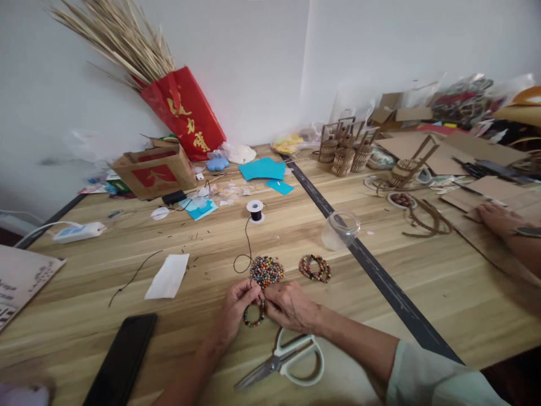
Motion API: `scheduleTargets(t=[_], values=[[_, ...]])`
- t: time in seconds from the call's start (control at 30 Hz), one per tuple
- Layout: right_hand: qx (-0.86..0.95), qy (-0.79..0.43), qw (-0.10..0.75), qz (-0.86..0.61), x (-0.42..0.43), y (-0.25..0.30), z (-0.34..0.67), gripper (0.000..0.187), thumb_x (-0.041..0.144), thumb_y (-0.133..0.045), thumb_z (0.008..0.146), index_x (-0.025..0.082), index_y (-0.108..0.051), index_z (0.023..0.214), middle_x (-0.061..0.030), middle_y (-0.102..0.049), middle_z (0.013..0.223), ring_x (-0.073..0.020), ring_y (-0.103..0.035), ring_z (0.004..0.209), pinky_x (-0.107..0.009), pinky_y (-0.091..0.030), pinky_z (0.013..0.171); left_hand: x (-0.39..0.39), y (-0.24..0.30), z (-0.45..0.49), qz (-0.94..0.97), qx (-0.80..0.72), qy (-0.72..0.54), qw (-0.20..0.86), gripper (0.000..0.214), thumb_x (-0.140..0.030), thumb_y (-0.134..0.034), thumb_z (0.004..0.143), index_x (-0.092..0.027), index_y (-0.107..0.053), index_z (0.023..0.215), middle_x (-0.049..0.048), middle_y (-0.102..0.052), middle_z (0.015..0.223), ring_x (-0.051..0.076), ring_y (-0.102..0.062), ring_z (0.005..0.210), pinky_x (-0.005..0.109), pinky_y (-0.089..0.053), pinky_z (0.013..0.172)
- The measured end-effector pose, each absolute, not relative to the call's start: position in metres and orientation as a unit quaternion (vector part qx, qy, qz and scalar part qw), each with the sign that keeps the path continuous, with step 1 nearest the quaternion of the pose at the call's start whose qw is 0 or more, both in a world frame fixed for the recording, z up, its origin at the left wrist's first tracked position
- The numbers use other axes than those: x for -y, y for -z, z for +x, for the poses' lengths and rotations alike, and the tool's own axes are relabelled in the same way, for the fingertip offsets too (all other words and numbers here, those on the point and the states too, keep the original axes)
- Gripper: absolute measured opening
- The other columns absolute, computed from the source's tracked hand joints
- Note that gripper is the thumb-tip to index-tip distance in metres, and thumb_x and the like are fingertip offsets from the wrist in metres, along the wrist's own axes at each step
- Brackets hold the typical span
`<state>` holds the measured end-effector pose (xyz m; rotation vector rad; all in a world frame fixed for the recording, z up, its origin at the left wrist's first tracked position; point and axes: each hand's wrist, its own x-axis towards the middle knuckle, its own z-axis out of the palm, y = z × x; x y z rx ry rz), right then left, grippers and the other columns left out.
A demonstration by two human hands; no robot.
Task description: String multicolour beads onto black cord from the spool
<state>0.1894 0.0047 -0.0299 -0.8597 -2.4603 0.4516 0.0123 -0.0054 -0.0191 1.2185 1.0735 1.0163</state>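
Between my hands hangs a small beaded bracelet (254,324) of multicoloured beads on dark cord. My left hand (236,301) pinches its upper left part, thumb and fingers closed. At the upper right of the loop, my right hand (291,307) has its fingers closed too, its fingertips partly hidden. Just beyond lies a heap of loose beads (267,270). A black cord runs from my fingers to a white spool (256,211). Finished-looking beaded strands (315,268) lie coiled to the right. White-handled scissors (291,361) rest near my right wrist.
A black phone (122,361) and a white paper slip (167,276) lie at left. A clear jar (340,230) stands beyond the strands. Small woven baskets (344,160) and a red bag (186,113) are at the back. Another person's hand (501,219) rests on cardboard at right.
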Motion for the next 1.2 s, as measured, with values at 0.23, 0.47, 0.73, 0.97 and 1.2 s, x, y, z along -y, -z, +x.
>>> scheduleTargets(t=[0.23,0.47,0.73,0.97,1.2], values=[[0.908,-0.165,0.224,-0.313,-0.004,0.025,0.189,0.008,0.012,-0.052,0.086,0.017,-0.055,0.08,-0.002,-0.066,0.075,-0.0128,-0.056,0.062,-0.025,-0.027,0.058,0.006,0.022,0.012,0.513,-0.449,-0.441,0.584,0.035,-0.043,-0.068,0.078,-0.015,-0.058,0.06,-0.0014,-0.054,0.058,0.012,-0.046,0.057,0.023,-0.038,0.059],[0.903,-0.189,0.229,-0.312,-0.002,0.029,0.189,0.011,0.01,-0.051,0.084,0.018,-0.053,0.076,-0.0012,-0.063,0.072,-0.0124,-0.052,0.061,-0.025,-0.027,0.059,0.005,0.025,0.011,0.488,-0.46,-0.455,0.586,0.033,-0.041,-0.068,0.078,-0.015,-0.061,0.06,-0.0015,-0.054,0.056,0.011,-0.046,0.055,0.022,-0.037,0.057],[0.845,-0.307,0.306,-0.313,-0.004,0.024,0.19,0.015,0.011,-0.049,0.083,0.018,-0.05,0.069,0.0035,-0.049,0.061,-0.0095,-0.042,0.053,-0.021,-0.028,0.053,0.004,0.027,0.01,0.457,-0.457,-0.474,0.598,0.032,-0.043,-0.071,0.077,-0.014,-0.065,0.065,0.0006,-0.06,0.062,0.012,-0.05,0.058,0.023,-0.039,0.059],[0.807,-0.376,0.342,-0.3,-0.005,0.022,0.191,0.005,0.015,-0.051,0.084,0.017,-0.054,0.081,0.0028,-0.052,0.066,-0.0099,-0.048,0.057,-0.019,-0.035,0.055,0.004,0.027,0.01,0.446,-0.45,-0.481,0.606,0.033,-0.045,-0.073,0.075,-0.014,-0.065,0.065,0.0006,-0.061,0.062,0.011,-0.05,0.058,0.023,-0.04,0.059],[0.832,-0.337,0.321,-0.301,-0.007,0.019,0.191,0.013,0.012,-0.048,0.086,0.017,-0.052,0.075,0.0034,-0.048,0.064,-0.0097,-0.042,0.055,-0.02,-0.032,0.053,0.004,0.017,0.014,0.441,-0.466,-0.469,0.607,0.035,-0.047,-0.074,0.071,-0.014,-0.065,0.063,0.0013,-0.061,0.061,0.012,-0.05,0.056,0.023,-0.04,0.058]])
